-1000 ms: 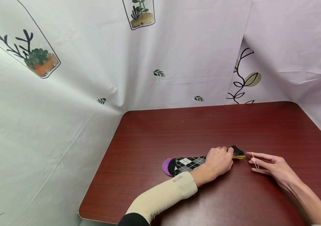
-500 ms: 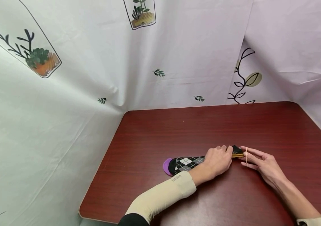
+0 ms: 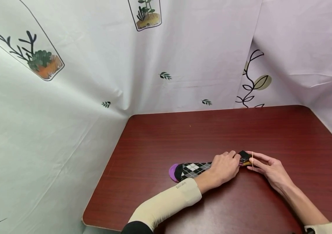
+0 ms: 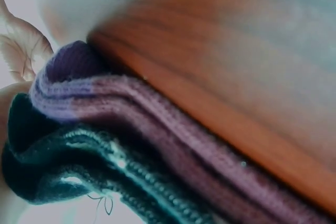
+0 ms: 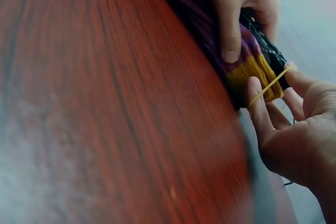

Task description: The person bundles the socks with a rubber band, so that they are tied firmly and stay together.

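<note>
Nearest the camera, two forearms enter from the lower edge of the head view; the left one wears a beige sleeve (image 3: 167, 203). Both reach onto the dark red wooden worktop (image 3: 160, 143).

The left hand (image 3: 223, 167) lies on the folded socks (image 3: 193, 169), fingers curled over the bundle near its cuff end; its grip grasps the socks and pins them to the worktop. The right wrist view shows a finger of this hand bearing down on the purple and mustard bands at that end.

The right hand (image 3: 266, 168) sits just beside the cuff end, fingers spread and nearly straight. A yellow rubber band (image 3: 252, 160) is stretched across the fingers (image 5: 257, 111), held taut by their spread rather than pinched; this grip is released. The band stands right at the tip of the cuff, at or just touching the mustard edge.

The socks lie flat, lengthwise across the near-centre of the worktop: black with a grey and white diamond pattern, purple toe pointing left, cuff right. The left wrist view shows only blurred knit layers at close range.

Beyond, white printed curtains (image 3: 183, 55) with plant motifs enclose the worktop on three sides.
</note>
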Demonstrator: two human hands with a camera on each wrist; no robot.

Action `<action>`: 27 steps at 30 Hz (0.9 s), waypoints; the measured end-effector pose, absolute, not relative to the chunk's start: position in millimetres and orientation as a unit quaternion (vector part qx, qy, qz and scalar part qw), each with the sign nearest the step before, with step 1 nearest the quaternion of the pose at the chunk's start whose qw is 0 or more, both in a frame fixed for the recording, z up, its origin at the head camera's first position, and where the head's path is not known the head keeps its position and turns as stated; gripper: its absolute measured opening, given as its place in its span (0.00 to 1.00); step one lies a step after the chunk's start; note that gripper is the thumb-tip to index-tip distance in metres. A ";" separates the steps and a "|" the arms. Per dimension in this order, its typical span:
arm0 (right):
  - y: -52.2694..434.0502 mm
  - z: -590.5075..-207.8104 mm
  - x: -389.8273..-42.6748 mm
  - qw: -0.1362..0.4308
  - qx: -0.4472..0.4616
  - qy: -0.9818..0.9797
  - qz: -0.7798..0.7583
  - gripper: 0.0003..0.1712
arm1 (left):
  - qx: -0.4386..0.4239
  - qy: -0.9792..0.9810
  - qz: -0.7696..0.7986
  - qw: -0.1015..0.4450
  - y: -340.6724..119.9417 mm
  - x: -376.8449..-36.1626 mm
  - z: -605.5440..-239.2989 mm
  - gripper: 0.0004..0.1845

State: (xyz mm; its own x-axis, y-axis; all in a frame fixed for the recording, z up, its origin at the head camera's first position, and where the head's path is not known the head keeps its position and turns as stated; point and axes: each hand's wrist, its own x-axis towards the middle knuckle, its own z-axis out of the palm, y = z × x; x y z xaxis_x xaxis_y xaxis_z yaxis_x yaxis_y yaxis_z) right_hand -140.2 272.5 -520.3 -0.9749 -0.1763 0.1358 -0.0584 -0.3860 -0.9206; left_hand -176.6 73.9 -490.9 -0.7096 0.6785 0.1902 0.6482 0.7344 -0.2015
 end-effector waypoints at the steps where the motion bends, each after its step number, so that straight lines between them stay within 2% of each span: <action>1: 272.7 -520.6 -140.5 0.036 -0.111 0.556 -0.823 0.24 | -0.360 -0.923 0.055 0.127 73.3 -177.0 -490.6 0.12; 14: 275.6 -517.5 -143.2 0.070 -0.162 0.588 -0.789 0.30 | -0.380 -0.914 0.050 0.132 70.3 -178.1 -489.3 0.20; 22: 275.6 -513.6 -144.6 0.103 -0.174 0.638 -0.743 0.34 | -0.412 -0.889 0.075 0.183 68.5 -174.7 -488.8 0.17; 27: 274.9 -512.5 -144.6 0.110 -0.174 0.646 -0.735 0.32 | -0.422 -0.879 0.088 0.206 68.8 -172.2 -488.7 0.15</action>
